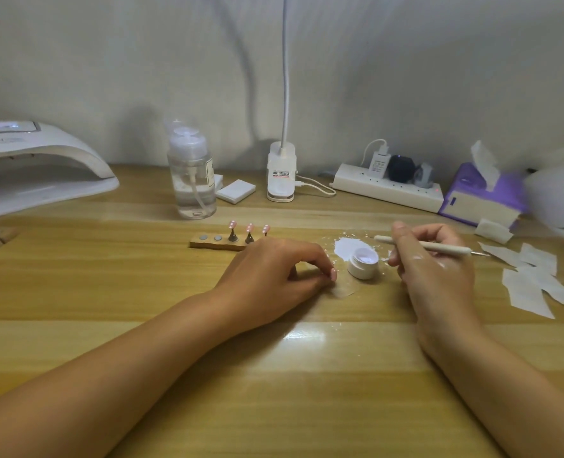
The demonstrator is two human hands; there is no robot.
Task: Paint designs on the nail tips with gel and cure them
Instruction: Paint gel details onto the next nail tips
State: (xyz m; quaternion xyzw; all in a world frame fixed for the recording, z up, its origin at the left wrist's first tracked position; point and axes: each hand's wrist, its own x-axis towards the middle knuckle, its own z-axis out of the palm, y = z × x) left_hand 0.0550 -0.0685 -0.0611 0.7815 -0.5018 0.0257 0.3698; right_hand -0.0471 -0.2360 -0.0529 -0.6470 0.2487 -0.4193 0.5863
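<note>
Right hand has fingers clamped on a tool, held roughly level, metal tip pointing right, just right of the open gel jar. Left hand rests on the surface left of the jar, fingers curled, thumb and forefinger close together; can't tell if they pinch anything. Three pink nail tips stand upright on a wooden holder just behind the left hand; lamp sits far left, well apart.
</note>
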